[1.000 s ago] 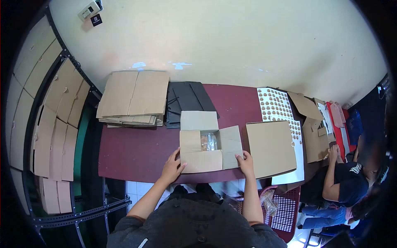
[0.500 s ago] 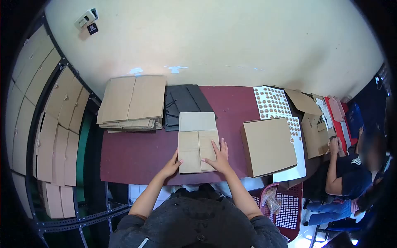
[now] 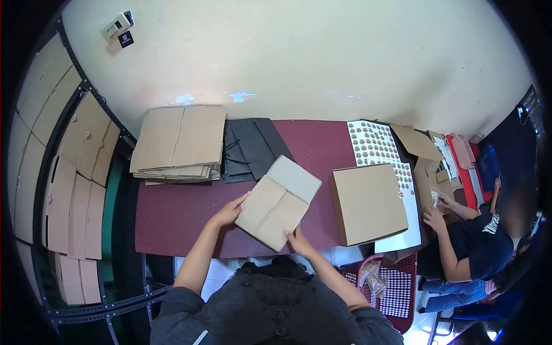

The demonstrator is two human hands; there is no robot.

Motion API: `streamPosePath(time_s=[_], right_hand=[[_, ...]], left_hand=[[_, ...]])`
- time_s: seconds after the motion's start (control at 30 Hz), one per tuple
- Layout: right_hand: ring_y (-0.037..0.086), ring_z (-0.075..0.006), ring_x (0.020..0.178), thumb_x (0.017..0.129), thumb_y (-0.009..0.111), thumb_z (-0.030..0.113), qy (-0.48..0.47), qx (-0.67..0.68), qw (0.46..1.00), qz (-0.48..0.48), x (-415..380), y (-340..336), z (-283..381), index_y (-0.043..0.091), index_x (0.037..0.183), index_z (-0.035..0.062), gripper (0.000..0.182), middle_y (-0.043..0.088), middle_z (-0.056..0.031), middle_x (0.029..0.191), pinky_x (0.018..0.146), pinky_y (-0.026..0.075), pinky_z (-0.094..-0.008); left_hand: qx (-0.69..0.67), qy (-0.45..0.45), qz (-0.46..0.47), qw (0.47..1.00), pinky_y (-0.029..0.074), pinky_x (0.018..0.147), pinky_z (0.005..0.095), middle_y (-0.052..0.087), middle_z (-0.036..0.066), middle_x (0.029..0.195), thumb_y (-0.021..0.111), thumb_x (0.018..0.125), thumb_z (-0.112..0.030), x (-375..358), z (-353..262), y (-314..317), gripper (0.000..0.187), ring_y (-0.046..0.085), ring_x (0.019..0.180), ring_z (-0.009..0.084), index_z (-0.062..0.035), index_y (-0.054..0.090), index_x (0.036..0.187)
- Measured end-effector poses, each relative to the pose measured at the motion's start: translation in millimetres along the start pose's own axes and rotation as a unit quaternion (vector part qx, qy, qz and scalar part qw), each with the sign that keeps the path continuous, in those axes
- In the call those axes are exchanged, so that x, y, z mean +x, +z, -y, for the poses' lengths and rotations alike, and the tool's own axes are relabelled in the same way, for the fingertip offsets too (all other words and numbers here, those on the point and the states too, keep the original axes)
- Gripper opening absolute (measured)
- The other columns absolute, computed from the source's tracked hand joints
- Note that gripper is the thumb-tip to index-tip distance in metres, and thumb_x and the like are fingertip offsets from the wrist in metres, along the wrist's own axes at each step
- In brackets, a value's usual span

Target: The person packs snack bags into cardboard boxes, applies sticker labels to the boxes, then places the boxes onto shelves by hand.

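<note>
A small cardboard box [image 3: 276, 204] sits on the dark red table [image 3: 184, 213], turned diagonally, its near flaps folded down and the far flap [image 3: 296, 177] still sticking out. My left hand [image 3: 229, 211] grips the box's left corner. My right hand [image 3: 297, 238] holds its near corner at the table's front edge. Whatever lies inside the box is hidden by the flaps.
A closed cardboard box [image 3: 368, 201] stands to the right on sticker sheets [image 3: 376, 144]. Flattened cartons [image 3: 178, 141] and black bags [image 3: 250, 146] lie at the back. Folded cartons fill the shelf [image 3: 63, 167] on the left. Another person [image 3: 471, 241] sits at the right with more boxes.
The side flaps were folded shut over the contents. Both hands then turned the box clockwise to a diagonal; my right hand slid from the top to the near corner.
</note>
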State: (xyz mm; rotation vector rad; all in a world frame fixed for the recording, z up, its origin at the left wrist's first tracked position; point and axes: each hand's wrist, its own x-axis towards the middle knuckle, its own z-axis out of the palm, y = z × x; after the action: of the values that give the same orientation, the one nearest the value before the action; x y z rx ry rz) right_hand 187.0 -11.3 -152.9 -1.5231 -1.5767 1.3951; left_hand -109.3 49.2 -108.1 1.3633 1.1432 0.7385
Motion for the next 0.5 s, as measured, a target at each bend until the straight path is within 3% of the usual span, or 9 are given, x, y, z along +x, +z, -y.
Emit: streamPosePath(time_s=[0.07, 0.1, 0.17, 0.27, 0.33, 0.37, 0.4, 0.47, 0.5], right_hand=[[0.060, -0.0297, 0.104, 0.096, 0.047, 0.041, 0.069, -0.072, 0.994, 0.053, -32, -2, 42, 0.043, 0.128, -0.0084, 0.058, 0.062, -0.0233, 0.110, 0.090, 0.045, -0.0375], [0.060, -0.0297, 0.104, 0.096, 0.047, 0.041, 0.071, -0.074, 0.993, 0.054, -29, 5, 41, 0.043, 0.128, -0.0084, 0.058, 0.062, -0.0233, 0.110, 0.090, 0.045, -0.0375], [0.066, -0.0295, 0.084, 0.097, 0.042, 0.043, 0.021, -0.132, 0.987, 0.087, -24, 19, 34, 0.062, 0.103, -0.0098, 0.057, 0.068, -0.0205, 0.089, 0.078, 0.050, -0.0372], [0.067, -0.0270, 0.082, 0.098, 0.041, 0.045, 0.046, -0.090, 0.978, 0.184, -17, 22, 62, 0.066, 0.093, -0.0101, 0.060, 0.069, -0.0190, 0.084, 0.074, 0.050, -0.0339], [0.068, -0.0250, 0.073, 0.097, 0.039, 0.048, 0.058, -0.122, 0.968, 0.213, -15, 14, 93, 0.066, 0.091, -0.0093, 0.063, 0.069, -0.0173, 0.077, 0.068, 0.052, -0.0322], [0.068, -0.0247, 0.070, 0.097, 0.039, 0.049, 0.131, -0.095, 0.958, 0.236, -13, 13, 98, 0.066, 0.088, -0.0079, 0.064, 0.069, -0.0174, 0.076, 0.063, 0.053, -0.0319], [0.069, -0.0243, 0.066, 0.097, 0.038, 0.050, 0.204, -0.067, 0.942, 0.256, -12, 13, 99, 0.067, 0.085, -0.0065, 0.065, 0.068, -0.0176, 0.075, 0.059, 0.053, -0.0316], [0.068, -0.0231, 0.061, 0.096, 0.037, 0.051, 0.218, -0.020, 0.938, 0.268, -9, 10, 84, 0.065, 0.087, -0.0046, 0.063, 0.068, -0.0188, 0.076, 0.052, 0.052, -0.0300], [0.068, -0.0235, 0.062, 0.097, 0.036, 0.052, 0.223, 0.038, 0.941, 0.252, -9, 9, 79, 0.064, 0.090, -0.0051, 0.064, 0.068, -0.0192, 0.077, 0.052, 0.052, -0.0297]], left_hand=[[0.135, 0.001, 0.004, 0.991, 0.037, 0.102, 0.0300, 0.055, 0.013, 0.131, 0.043, 0.089, 0.004, 22, -12, -14, 0.050, 0.050, 0.122, 0.0228, -0.0149, 0.049, 0.135], [0.146, 0.047, -0.055, 0.987, 0.042, 0.097, 0.0338, 0.063, 0.016, 0.119, 0.040, 0.087, 0.004, 28, -31, -8, 0.045, 0.059, 0.111, 0.0270, -0.0145, 0.061, 0.122], [0.203, 0.040, -0.079, 0.975, 0.043, 0.096, 0.0351, 0.062, 0.017, 0.119, 0.041, 0.088, 0.001, 52, -41, 0, 0.042, 0.059, 0.110, 0.0304, -0.0151, 0.062, 0.121], [0.267, 0.031, -0.113, 0.956, 0.043, 0.094, 0.0406, 0.060, 0.019, 0.119, 0.041, 0.089, -0.007, 71, -53, 23, 0.037, 0.058, 0.106, 0.0361, -0.0160, 0.064, 0.117], [0.300, 0.105, -0.088, 0.944, 0.041, 0.097, 0.0406, 0.063, 0.019, 0.110, 0.043, 0.088, -0.011, 74, -59, 40, 0.033, 0.060, 0.102, 0.0330, -0.0165, 0.067, 0.110], [0.299, 0.100, -0.061, 0.947, 0.031, 0.105, 0.0473, 0.062, 0.017, 0.116, 0.048, 0.087, -0.016, 78, -51, 47, 0.033, 0.055, 0.111, 0.0318, -0.0176, 0.064, 0.116], [0.300, 0.098, -0.058, 0.947, 0.031, 0.105, 0.0473, 0.062, 0.017, 0.116, 0.048, 0.087, -0.016, 73, -50, 55, 0.033, 0.055, 0.111, 0.0318, -0.0176, 0.064, 0.116], [0.377, 0.167, -0.140, 0.900, 0.018, 0.108, 0.0602, 0.049, 0.014, 0.134, 0.053, 0.086, -0.020, 57, -50, 73, 0.045, 0.039, 0.128, 0.0336, -0.0177, 0.051, 0.131], [0.409, 0.165, -0.133, 0.888, 0.011, 0.109, 0.0623, 0.027, 0.014, 0.149, 0.057, 0.084, -0.029, 48, -48, 77, 0.065, 0.023, 0.137, 0.0371, -0.0186, 0.034, 0.143]])
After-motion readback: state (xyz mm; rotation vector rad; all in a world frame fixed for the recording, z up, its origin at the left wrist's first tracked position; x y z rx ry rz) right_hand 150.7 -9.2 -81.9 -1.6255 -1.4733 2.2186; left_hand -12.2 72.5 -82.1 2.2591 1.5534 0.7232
